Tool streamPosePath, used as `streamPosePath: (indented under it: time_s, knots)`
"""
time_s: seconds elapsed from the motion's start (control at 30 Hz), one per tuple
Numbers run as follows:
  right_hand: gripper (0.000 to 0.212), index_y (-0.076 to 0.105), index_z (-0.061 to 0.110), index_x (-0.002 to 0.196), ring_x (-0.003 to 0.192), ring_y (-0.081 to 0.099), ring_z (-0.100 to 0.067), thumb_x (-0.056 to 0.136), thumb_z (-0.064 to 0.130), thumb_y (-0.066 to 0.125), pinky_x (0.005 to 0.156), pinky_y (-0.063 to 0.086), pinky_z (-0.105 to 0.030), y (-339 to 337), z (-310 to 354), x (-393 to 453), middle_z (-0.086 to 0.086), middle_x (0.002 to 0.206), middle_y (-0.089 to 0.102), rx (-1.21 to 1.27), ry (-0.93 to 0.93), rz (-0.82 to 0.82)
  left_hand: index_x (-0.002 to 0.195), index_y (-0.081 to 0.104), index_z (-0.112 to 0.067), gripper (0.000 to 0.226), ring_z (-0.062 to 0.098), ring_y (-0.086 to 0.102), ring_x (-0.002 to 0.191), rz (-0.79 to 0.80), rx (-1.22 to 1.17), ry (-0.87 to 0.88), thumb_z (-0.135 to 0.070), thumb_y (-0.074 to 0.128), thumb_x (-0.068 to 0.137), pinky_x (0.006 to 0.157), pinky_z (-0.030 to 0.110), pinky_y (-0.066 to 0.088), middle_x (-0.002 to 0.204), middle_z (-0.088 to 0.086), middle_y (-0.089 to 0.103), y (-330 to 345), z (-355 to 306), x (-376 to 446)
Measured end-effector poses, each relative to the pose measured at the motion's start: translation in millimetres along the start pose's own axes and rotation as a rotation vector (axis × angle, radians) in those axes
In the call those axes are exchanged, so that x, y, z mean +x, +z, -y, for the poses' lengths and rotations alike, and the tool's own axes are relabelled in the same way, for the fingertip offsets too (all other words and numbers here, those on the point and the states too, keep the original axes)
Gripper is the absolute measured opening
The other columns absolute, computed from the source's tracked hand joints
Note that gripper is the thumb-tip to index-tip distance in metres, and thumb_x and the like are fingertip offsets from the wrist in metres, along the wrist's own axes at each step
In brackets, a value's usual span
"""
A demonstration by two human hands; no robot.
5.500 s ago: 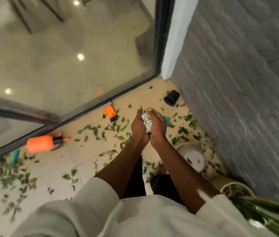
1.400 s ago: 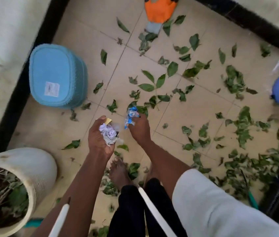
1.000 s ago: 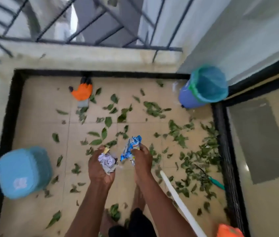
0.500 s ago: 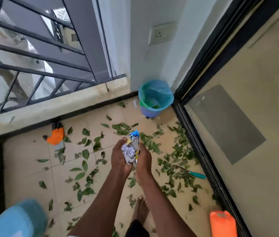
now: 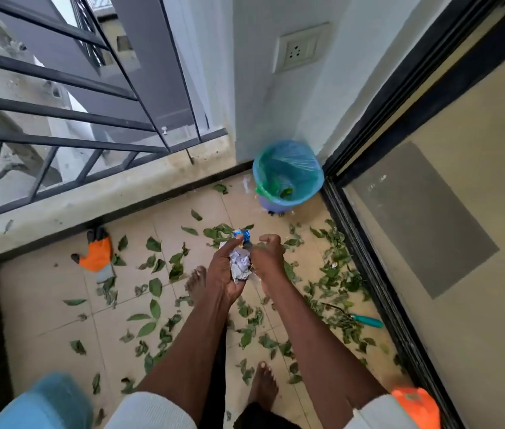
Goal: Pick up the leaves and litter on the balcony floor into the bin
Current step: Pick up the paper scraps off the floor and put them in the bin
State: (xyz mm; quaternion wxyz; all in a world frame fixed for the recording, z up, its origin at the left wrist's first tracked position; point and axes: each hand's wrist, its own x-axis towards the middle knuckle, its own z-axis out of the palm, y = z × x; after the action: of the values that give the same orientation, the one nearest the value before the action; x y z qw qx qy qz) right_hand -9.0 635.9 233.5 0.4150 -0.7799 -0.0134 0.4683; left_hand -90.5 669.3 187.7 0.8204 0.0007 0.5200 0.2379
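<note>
My left hand (image 5: 221,269) and my right hand (image 5: 268,258) are held together in front of me above the balcony floor. Between them is a wad of crumpled white paper (image 5: 240,266) with a blue wrapper (image 5: 243,235) sticking out on top. My left hand grips the paper; my right hand's fingers curl against the wad and the wrapper. The bin (image 5: 288,178), a blue pail lined with a blue-green bag, stands in the far corner, well beyond my hands. Several green leaves (image 5: 155,286) lie scattered over the beige tiles.
An orange glove (image 5: 96,258) lies by the low ledge under the railing (image 5: 59,103). A teal-handled tool (image 5: 366,320) rests among leaves beside the sliding-door track (image 5: 369,274). A light blue stool (image 5: 46,404) is at bottom left, an orange sprayer (image 5: 415,407) at bottom right.
I have turned and walked toward the corner; the bin now looks nearer and larger. My hands stay pressed together around the paper and wrapper.
</note>
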Motion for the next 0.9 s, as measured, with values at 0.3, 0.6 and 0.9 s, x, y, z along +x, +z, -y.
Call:
streamPosePath:
  time_s: [0.3, 0.6, 0.9]
  knots:
    - [0.03, 0.065, 0.007, 0.106, 0.086, 0.065, -0.025, 0.076, 0.013, 0.068, 0.074, 0.052, -0.03, 91, 37, 99, -0.022, 0.112, 0.068, 0.163, 0.133, 0.272, 0.129, 0.054, -0.004, 0.036, 0.02, 0.061, 0.083, -0.173, 0.117, 0.022, -0.02, 0.045, 0.098, 0.087, 0.037, 0.05, 0.114, 0.011, 0.057, 12, -112, 65]
    - [0.043, 0.071, 0.009, 0.117, 0.115, 0.065, -0.023, 0.085, 0.036, 0.071, 0.108, 0.045, -0.044, 97, 51, 155, -0.003, 0.118, 0.071, 0.715, 0.176, -0.074, 0.093, 0.058, -0.014, 0.028, 0.024, 0.058, 0.068, -0.074, 0.398, 0.095, -0.025, 0.079, 0.079, 0.062, 0.029, 0.051, 0.079, 0.012, 0.06, 75, -121, 140]
    - [0.039, 0.072, 0.013, 0.116, 0.106, 0.069, -0.029, 0.077, 0.019, 0.074, 0.093, 0.054, -0.037, 39, 66, 227, -0.011, 0.11, 0.073, 0.714, 0.068, -0.204, 0.101, 0.07, -0.004, 0.063, 0.022, 0.065, 0.067, 0.135, 0.42, -0.11, -0.058, 0.038, 0.098, 0.069, 0.026, 0.055, 0.08, 0.013, 0.071, 162, -84, 184]
